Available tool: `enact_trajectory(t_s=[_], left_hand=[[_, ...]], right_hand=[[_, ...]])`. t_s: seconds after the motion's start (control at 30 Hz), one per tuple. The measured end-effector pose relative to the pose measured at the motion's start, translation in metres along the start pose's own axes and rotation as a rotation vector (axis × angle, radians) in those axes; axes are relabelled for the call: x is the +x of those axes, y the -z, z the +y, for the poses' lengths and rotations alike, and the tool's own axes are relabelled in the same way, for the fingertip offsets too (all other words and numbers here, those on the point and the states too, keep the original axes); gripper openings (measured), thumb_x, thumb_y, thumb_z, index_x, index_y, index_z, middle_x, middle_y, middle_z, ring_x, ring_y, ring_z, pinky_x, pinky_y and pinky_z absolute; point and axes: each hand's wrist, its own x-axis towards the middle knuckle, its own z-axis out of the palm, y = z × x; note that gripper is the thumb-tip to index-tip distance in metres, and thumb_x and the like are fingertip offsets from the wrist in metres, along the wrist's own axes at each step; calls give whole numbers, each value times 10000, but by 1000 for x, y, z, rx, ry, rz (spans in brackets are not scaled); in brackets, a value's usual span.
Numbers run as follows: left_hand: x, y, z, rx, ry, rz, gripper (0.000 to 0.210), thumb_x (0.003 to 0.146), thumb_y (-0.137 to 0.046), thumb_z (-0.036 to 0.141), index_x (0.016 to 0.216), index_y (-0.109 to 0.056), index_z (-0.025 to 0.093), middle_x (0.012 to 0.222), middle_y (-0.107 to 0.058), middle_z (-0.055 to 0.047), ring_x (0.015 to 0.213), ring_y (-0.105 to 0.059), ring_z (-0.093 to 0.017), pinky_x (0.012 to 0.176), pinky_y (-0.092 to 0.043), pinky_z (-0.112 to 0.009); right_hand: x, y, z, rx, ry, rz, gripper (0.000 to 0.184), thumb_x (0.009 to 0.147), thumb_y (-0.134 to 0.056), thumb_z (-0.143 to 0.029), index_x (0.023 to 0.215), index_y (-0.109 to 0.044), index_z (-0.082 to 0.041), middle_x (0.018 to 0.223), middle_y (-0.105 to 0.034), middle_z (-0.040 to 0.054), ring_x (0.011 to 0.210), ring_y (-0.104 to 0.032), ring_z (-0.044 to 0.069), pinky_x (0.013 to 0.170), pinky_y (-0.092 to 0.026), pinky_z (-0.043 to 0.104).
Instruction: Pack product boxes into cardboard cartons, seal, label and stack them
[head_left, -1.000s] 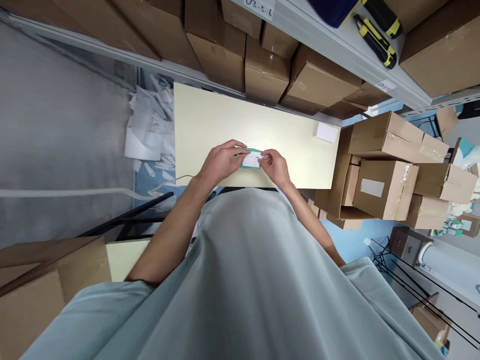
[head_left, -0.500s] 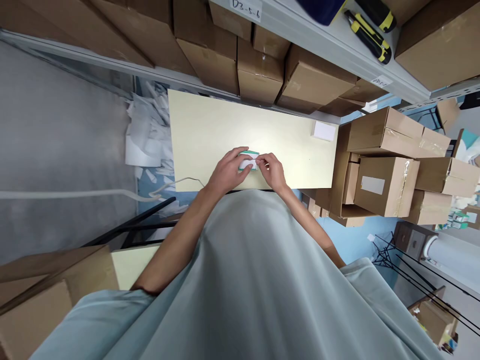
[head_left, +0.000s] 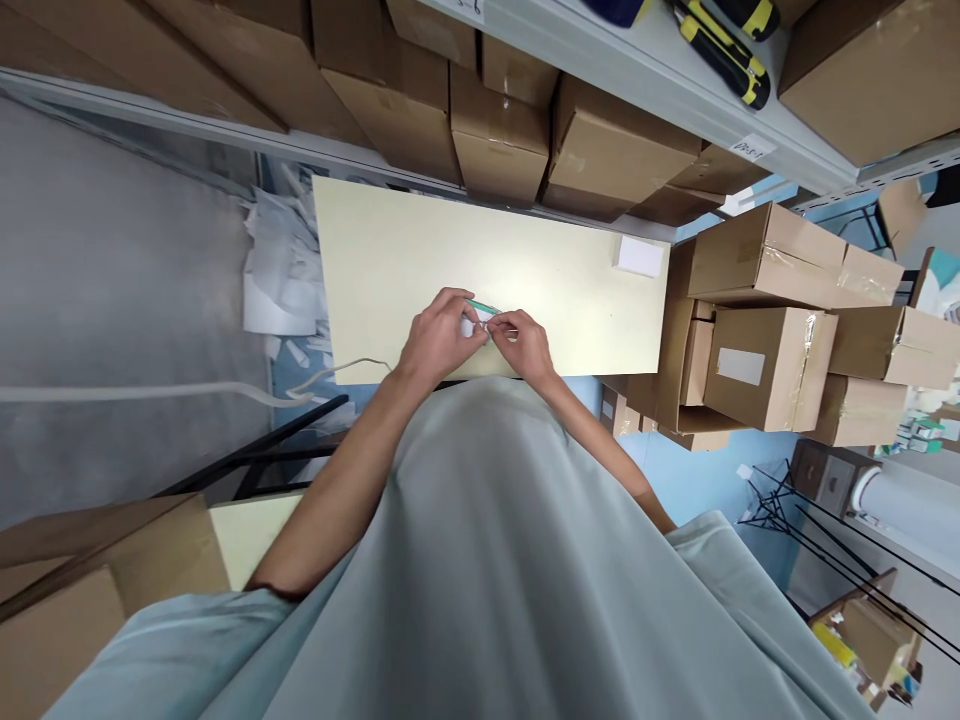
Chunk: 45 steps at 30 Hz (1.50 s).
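Observation:
A small white and green box [head_left: 484,311] is between my two hands, over the front part of the pale yellow tabletop [head_left: 390,270]. My left hand [head_left: 437,338] grips it from the left, thumb at the near side, and covers much of it. My right hand [head_left: 527,346] is pinched at the box's right end, its fingertips close to the left thumb. Whatever lies between the right fingertips is too small to make out.
A plain white box [head_left: 639,256] lies at the table's right end. Cardboard boxes [head_left: 615,150] fill the shelf behind, with a utility knife [head_left: 724,55] above. More cartons [head_left: 765,365] are stacked at the right. A thin cable [head_left: 352,364] reaches the table's left front.
My hands have come closer together, and the small box looks more tilted and more covered. The right fingertips now meet the left thumb at its edge. The whole view has shifted slightly.

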Motion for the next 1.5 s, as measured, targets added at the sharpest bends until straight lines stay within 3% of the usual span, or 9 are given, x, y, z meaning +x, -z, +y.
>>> enact_trajectory(t_s=[0.27,0.5,0.67,0.77,0.93,1.07,1.2,1.37,1.5], left_hand=[[-4,0,-3,-29,-63,-59,135,985,-690,323,1049,-788,256,1568,-716,-64,1356,-741,-302,1142,-598,-432],[-3,-7,-21,-113,-124,-87,137,983,-743,324,1091,-812,278,1562,-719,-60,1413,-710,-317,1223,-554,-466],[-4,-12,-19,-180,-140,-12,282,998,-750,382,1259,-765,275,1505,-745,-83,1436,-691,-322,1250,-536,-491],[-6,-10,-21,-182,-175,-41,318,1006,-718,400,1298,-756,281,1577,-715,-88,1476,-675,-329,1261,-530,-501],[-11,-4,-28,-110,-206,-117,527,931,-812,420,1431,-694,303,1775,-556,-94,1571,-604,-365,1248,-546,-518],[-12,-4,-30,-58,-270,-115,454,999,-783,494,1401,-700,300,1604,-705,-104,1483,-664,-351,1257,-524,-504],[-11,-3,-28,-2,-262,-72,490,990,-807,549,1388,-704,283,1480,-751,-133,1368,-698,-372,1198,-541,-520],[-10,-3,-28,13,-220,-28,651,962,-830,591,1497,-659,263,1463,-732,-158,1325,-684,-391,1147,-558,-523],[-12,-9,-27,-26,-213,1,598,978,-814,574,1482,-690,276,1479,-730,-141,1320,-687,-375,1142,-563,-506]], right_hand=[[-5,-1,17,55,27,26,113,1098,-670,-360,1135,-701,-258,1058,-760,16,963,-785,171,1000,-685,346],[-7,2,33,253,-40,-1,241,1050,-712,-397,1233,-607,-283,1037,-755,0,1014,-771,175,968,-658,319],[1,3,42,318,-68,-42,322,1027,-756,-472,1248,-607,-293,1016,-735,-13,1037,-762,182,979,-634,315],[6,7,44,343,-38,-84,339,1007,-780,-449,1263,-620,-294,974,-729,-27,1003,-761,179,986,-627,312],[14,14,42,342,-7,-122,291,965,-822,-400,1187,-676,-281,930,-724,-37,932,-750,170,971,-617,295],[25,20,41,412,-15,-175,336,904,-881,-423,1130,-687,-265,876,-736,-44,872,-738,169,899,-610,279],[39,26,35,429,-48,-254,398,810,-963,-404,1072,-719,-231,815,-754,-37,834,-751,175,856,-607,279],[38,22,24,309,-100,-90,236,880,-918,-391,986,-812,-209,936,-830,25,907,-802,197,919,-631,308],[25,14,19,195,-82,5,168,966,-844,-381,973,-868,-215,1107,-857,64,1018,-816,222,998,-639,331]])
